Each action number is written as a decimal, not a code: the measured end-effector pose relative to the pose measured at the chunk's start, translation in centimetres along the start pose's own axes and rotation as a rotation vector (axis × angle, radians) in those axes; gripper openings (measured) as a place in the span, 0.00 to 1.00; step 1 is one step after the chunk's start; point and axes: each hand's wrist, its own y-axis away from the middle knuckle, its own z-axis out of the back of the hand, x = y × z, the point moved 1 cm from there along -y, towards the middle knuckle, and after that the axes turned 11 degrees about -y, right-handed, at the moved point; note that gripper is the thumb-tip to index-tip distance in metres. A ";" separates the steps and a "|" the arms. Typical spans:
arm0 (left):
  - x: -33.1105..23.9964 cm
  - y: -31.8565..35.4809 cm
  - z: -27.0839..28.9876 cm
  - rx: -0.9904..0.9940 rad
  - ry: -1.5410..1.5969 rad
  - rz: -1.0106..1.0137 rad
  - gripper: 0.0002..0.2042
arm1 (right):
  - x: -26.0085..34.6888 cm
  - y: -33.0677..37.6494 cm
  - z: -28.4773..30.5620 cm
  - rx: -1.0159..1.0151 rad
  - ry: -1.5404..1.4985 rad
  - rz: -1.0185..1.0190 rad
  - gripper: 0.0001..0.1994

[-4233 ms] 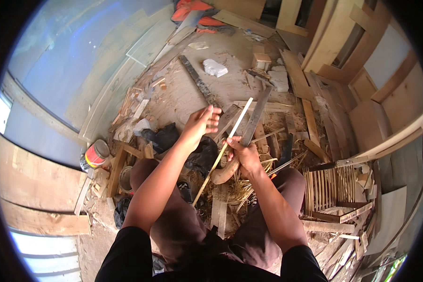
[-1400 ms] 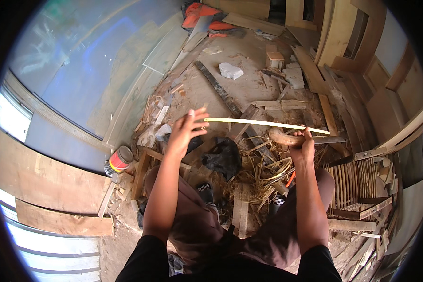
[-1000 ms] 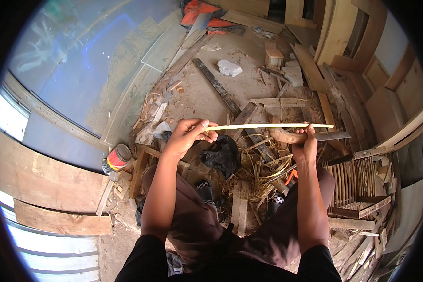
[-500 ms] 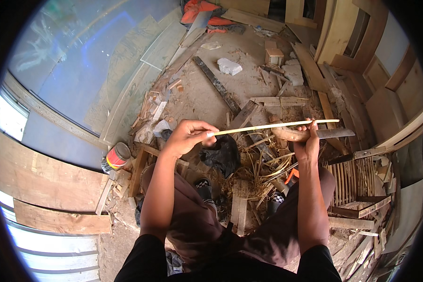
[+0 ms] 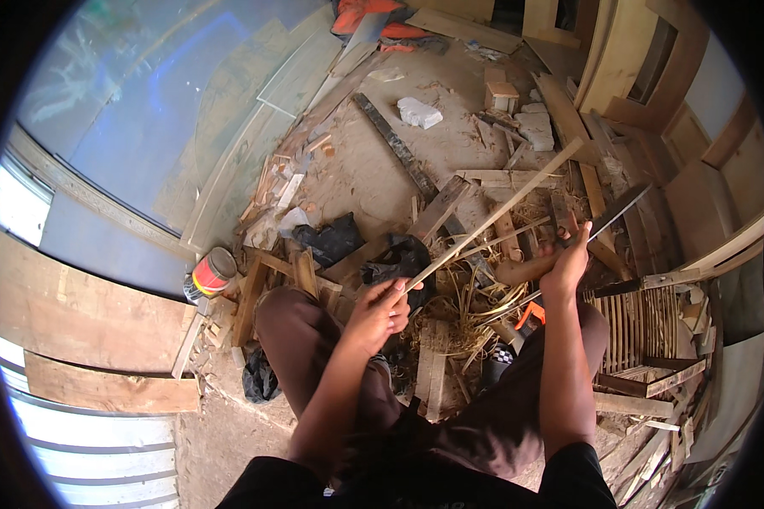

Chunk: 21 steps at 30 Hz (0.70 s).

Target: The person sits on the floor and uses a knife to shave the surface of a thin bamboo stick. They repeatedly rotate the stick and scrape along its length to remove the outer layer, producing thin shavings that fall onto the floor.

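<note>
Dusty scrap-strewn floor (image 5: 356, 170); left hand (image 5: 380, 310) pinches thin pale strip (image 5: 492, 216).

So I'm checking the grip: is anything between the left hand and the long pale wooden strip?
Nothing visible: the left hand already pinches the near end of the long pale wooden strip.

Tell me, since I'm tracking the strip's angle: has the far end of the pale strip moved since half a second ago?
Yes. The pale strip has tilted; its far end rose toward the white block, while the left hand holds the near end.
</note>
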 end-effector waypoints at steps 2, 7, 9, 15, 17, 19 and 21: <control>1.0 -0.2 -0.7 -0.022 0.094 -0.034 0.13 | -0.6 1.5 0.0 0.146 0.111 0.042 0.35; 2.1 -1.7 -1.5 0.062 0.327 0.007 0.13 | -3.1 6.8 0.2 0.613 0.767 0.335 0.26; 2.2 -1.8 -2.0 0.066 0.397 0.065 0.14 | -3.7 8.6 -0.3 0.829 0.943 0.590 0.20; 3.2 -1.7 -3.0 0.009 0.302 0.064 0.16 | -4.2 11.5 -0.7 0.925 1.281 0.573 0.17; 3.6 -1.7 -3.0 -0.030 0.307 0.052 0.17 | -4.2 11.5 -0.7 0.978 1.307 0.608 0.17; 3.7 -1.7 -3.2 -0.058 0.318 0.062 0.17 | -4.5 11.6 -0.5 0.990 1.274 0.657 0.17; 3.6 -1.7 -3.5 -0.080 0.336 0.095 0.17 | -4.6 11.6 -0.6 1.011 1.234 0.680 0.17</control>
